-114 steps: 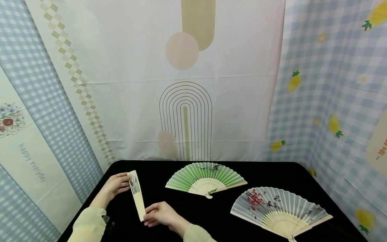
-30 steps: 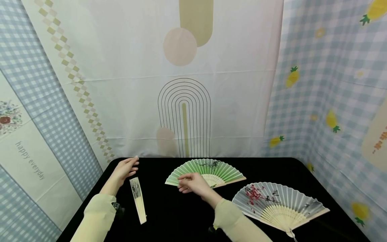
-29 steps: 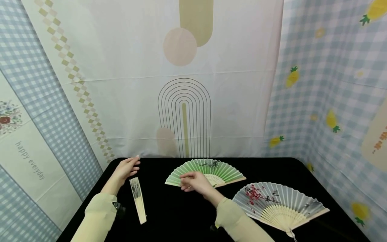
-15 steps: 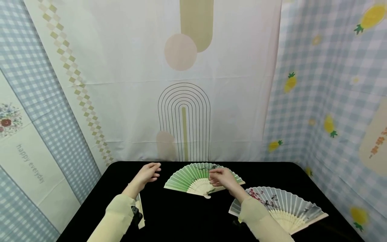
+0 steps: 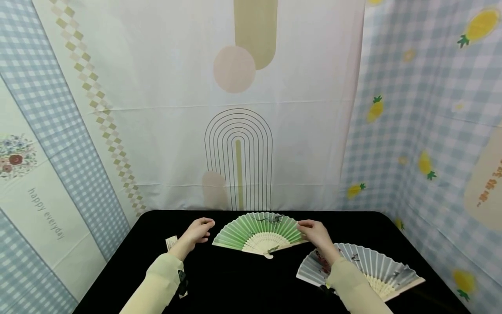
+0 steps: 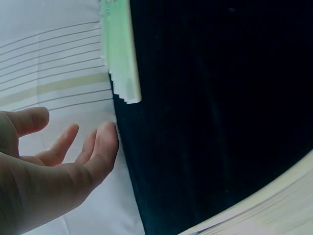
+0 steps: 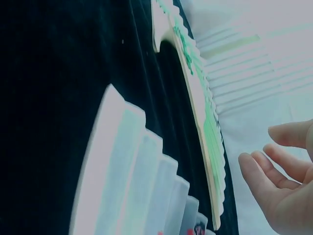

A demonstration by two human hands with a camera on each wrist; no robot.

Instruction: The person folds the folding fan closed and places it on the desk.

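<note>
An open green fan [image 5: 255, 229] lies flat at the middle back of the black table [image 5: 243, 279]. My left hand [image 5: 204, 227] hovers just off the fan's left end with fingers relaxed and holds nothing. The left wrist view shows that hand [image 6: 73, 147] loosely spread, apart from the green fan's edge [image 6: 120, 54]. My right hand [image 5: 310, 229] is at the fan's right end. In the right wrist view its fingers [image 7: 281, 134] are relaxed, a gap away from the green fan's rim [image 7: 195, 98].
A grey fan with red blossoms [image 5: 368, 266] lies open at the front right, partly under my right forearm; it also shows in the right wrist view [image 7: 137, 181]. A folded fan [image 5: 171, 242] lies at the left, mostly hidden by my left forearm. Cloth backdrops enclose the table.
The folded fan, held in both hands earlier, now lies on the table. My left hand moved right to the green fan's left end; my right hand crossed the green fan to its right end.
</note>
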